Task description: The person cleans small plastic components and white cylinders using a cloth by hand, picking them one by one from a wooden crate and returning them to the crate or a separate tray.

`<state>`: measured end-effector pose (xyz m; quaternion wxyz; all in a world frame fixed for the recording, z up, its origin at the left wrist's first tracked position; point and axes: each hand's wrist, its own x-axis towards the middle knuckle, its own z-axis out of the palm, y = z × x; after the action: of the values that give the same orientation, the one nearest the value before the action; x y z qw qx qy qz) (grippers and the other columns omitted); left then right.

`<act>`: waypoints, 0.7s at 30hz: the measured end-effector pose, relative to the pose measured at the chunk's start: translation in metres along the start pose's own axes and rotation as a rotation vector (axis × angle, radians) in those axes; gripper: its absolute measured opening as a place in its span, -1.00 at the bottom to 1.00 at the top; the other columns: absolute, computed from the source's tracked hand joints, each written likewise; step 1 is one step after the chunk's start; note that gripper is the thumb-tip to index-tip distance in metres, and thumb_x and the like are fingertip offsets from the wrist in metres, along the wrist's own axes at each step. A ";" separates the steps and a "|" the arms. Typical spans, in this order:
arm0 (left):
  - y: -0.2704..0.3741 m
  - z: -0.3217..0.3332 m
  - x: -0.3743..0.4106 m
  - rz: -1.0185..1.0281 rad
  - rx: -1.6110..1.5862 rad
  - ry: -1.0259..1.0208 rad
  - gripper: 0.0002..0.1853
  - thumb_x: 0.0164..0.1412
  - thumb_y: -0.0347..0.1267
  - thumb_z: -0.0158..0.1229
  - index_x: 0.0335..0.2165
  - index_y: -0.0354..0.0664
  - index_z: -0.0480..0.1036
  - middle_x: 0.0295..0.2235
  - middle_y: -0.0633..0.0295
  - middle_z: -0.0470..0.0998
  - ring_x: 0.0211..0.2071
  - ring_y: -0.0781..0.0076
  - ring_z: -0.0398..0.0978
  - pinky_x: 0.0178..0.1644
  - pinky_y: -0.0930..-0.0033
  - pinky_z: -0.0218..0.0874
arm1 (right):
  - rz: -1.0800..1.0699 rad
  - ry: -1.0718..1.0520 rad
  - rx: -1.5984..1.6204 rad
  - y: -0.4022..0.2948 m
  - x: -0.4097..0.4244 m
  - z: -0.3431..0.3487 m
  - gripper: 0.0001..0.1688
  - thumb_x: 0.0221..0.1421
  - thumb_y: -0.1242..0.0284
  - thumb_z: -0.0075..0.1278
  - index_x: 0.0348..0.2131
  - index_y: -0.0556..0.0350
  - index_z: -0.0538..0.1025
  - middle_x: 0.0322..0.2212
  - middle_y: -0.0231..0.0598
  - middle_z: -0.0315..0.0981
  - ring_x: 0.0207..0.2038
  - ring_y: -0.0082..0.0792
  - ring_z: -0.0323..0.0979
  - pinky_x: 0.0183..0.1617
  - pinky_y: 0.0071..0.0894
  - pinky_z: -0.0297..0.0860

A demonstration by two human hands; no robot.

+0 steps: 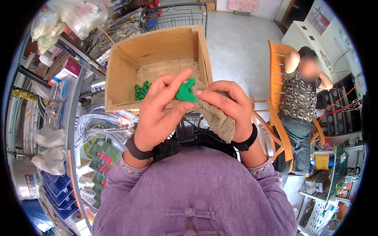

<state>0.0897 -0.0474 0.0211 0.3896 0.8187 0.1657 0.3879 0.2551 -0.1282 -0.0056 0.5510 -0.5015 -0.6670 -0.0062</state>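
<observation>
A green plastic fitting (187, 92) with a curved, open-sided body is held in front of me, between my two hands. My left hand (161, 110) grips it with thumb and fingers from the left side. In my right hand (229, 103) is a brown-grey terry cloth (217, 119), its upper end pressed against the fitting by my fingers while the rest hangs down along the palm. Just beyond my hands stands an open wooden box (156, 39). Several small green plastic pieces (143, 90) lie on its floor at the left, partly covered by my left hand.
A wire cart (174, 20) shows behind the box. Metal shelves at left carry packaged goods (102, 152), white gloves (48, 152) and bagged items (79, 14). On the right, a person (301, 88) reclines on a wooden bench (276, 73), arms raised behind the head.
</observation>
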 end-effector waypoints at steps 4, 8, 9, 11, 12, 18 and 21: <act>-0.005 -0.003 -0.002 -0.116 -0.374 -0.039 -0.58 0.08 -0.53 0.03 -0.05 -0.33 0.24 -0.21 0.23 0.32 -0.21 0.52 0.30 -0.15 0.52 0.20 | -0.070 -0.018 -0.094 0.000 0.002 -0.005 -0.58 -0.31 0.54 0.06 -0.29 -0.09 0.53 -0.42 -0.33 0.36 -0.37 -0.35 0.35 -0.34 -0.49 0.31; -0.009 -0.006 -0.005 -0.185 -0.658 -0.111 -0.61 0.05 -0.56 0.06 -0.10 -0.34 0.25 -0.17 0.24 0.34 -0.20 0.54 0.32 -0.13 0.48 0.22 | -0.004 0.083 -0.093 0.007 0.002 -0.006 -0.56 -0.33 0.55 0.07 -0.29 -0.06 0.53 -0.43 -0.34 0.35 -0.39 -0.36 0.35 -0.35 -0.51 0.30; -0.011 -0.006 -0.006 -0.182 -0.665 -0.125 -0.62 0.04 -0.57 0.06 -0.11 -0.34 0.25 -0.16 0.24 0.34 -0.20 0.54 0.32 -0.13 0.48 0.23 | -0.024 0.121 -0.052 0.005 0.001 -0.006 -0.56 -0.34 0.55 0.07 -0.29 -0.06 0.53 -0.43 -0.34 0.35 -0.39 -0.36 0.34 -0.35 -0.52 0.30; -0.016 -0.002 -0.006 -0.182 -0.694 -0.062 -0.63 0.03 -0.57 0.07 -0.13 -0.33 0.25 -0.18 0.25 0.35 -0.20 0.55 0.33 -0.13 0.48 0.22 | -0.063 0.196 0.031 -0.002 0.000 -0.007 -0.55 -0.35 0.55 0.08 -0.28 -0.05 0.53 -0.43 -0.34 0.34 -0.40 -0.37 0.34 -0.35 -0.53 0.30; -0.017 0.000 -0.006 -0.184 -0.709 -0.032 -0.63 0.03 -0.57 0.07 -0.14 -0.32 0.25 -0.19 0.25 0.35 -0.20 0.55 0.33 -0.13 0.48 0.22 | -0.093 0.172 0.045 -0.007 0.000 -0.008 -0.55 -0.35 0.55 0.07 -0.28 -0.06 0.53 -0.42 -0.35 0.34 -0.40 -0.36 0.33 -0.34 -0.52 0.30; -0.024 -0.002 -0.008 -0.165 -0.687 -0.088 -0.66 0.03 -0.58 0.06 -0.16 -0.28 0.24 -0.20 0.26 0.35 -0.18 0.54 0.33 -0.10 0.46 0.21 | -0.045 -0.020 -0.146 0.002 0.003 -0.009 -0.59 -0.31 0.54 0.04 -0.29 -0.03 0.52 -0.43 -0.35 0.34 -0.41 -0.37 0.34 -0.36 -0.51 0.30; -0.015 0.000 -0.009 -0.286 -0.891 -0.066 -0.66 0.07 -0.40 0.09 -0.17 -0.22 0.22 -0.20 0.22 0.36 -0.21 0.45 0.37 -0.08 0.45 0.18 | 0.051 0.050 -0.049 0.006 -0.002 -0.007 -0.59 -0.28 0.54 0.02 -0.27 -0.01 0.51 -0.43 -0.34 0.34 -0.40 -0.37 0.35 -0.36 -0.51 0.30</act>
<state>0.0846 -0.0431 0.0051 0.7578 0.5524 0.0818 0.3376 0.2645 -0.1305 -0.0077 0.5550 -0.5316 -0.6395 -0.0211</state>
